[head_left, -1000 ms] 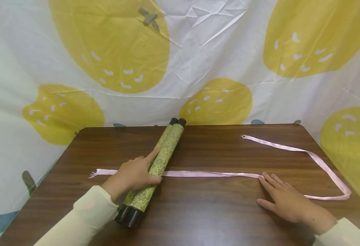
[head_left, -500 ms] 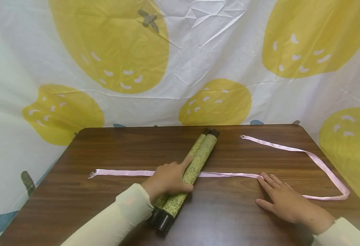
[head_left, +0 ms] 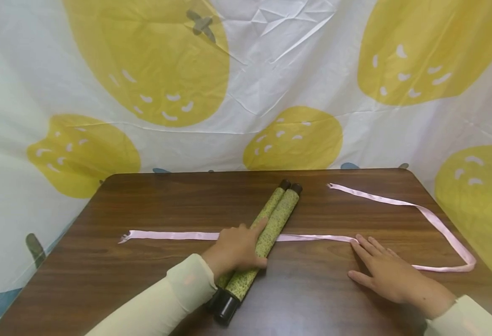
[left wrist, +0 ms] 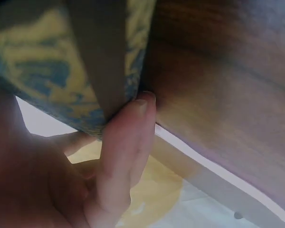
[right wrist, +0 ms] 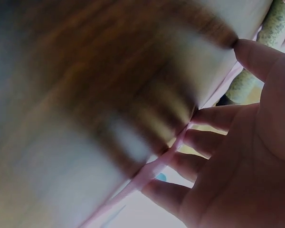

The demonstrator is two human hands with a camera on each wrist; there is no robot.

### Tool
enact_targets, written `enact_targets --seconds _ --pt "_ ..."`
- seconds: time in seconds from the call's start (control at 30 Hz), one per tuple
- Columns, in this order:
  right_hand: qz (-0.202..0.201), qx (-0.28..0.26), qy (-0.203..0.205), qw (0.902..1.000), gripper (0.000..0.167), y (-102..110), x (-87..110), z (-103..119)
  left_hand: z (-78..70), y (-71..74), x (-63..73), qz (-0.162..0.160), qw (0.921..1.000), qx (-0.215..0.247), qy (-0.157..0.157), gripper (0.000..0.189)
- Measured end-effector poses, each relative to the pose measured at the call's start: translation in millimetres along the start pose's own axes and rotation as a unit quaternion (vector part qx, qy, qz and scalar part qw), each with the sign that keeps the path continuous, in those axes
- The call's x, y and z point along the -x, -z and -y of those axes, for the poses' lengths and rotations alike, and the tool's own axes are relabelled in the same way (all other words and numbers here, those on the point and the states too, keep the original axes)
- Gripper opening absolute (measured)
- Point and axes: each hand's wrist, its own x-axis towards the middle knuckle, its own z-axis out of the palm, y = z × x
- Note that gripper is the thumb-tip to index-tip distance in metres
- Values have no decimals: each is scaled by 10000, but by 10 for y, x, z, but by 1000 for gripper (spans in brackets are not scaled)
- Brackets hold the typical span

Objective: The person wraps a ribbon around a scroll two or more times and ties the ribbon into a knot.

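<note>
Two tubes (head_left: 274,229) lay side by side across the ribbon (head_left: 315,237) on the surface (head_left: 94,275), slanted between the far edge and the near edge, which was out of view. The step in hand seemed to be the placing of these tubes over the ribbon, and in my judgement it was almost done. The next move, I think, called for the tubes to be left steady, so that they would not roll apart, while the ribbon remained flat beneath them.

The left hand (head_left: 235,247) lay over the tubes with its thumb and fingers bent round them, and it appeared to have hold of both. Its forearm slanted from the near side toward the middle of the surface. The right hand (head_left: 384,273) was palm down between the tubes and the right edge, its fingers almost straight and a little spread, its thumb apart. It gripped nothing; its fingertips only touched the ribbon, which probably kept it in place.

The ribbon ran from a frayed end near the left edge, passed under the tubes and the right hand, turned near the right edge, and finished not far from the far edge.
</note>
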Motion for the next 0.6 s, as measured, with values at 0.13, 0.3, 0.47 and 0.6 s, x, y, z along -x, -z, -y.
enact_targets --seconds 0.13,0.3,0.47,0.6 --pt "-76 106 14 9999 79 42 -11 50 31 0 19 35 10000 34 -41 100" --pt "-625 435 287 9967 68 158 -115 330 167 66 95 -47 9986 529 -54 77" --pt "-1184 627 1381 9813 62 150 -313 874 417 75 205 -517 9961 713 -87 52" --pt "-1266 717 2284 9626 66 81 -489 1334 615 11 315 -680 9963 517 -101 42"
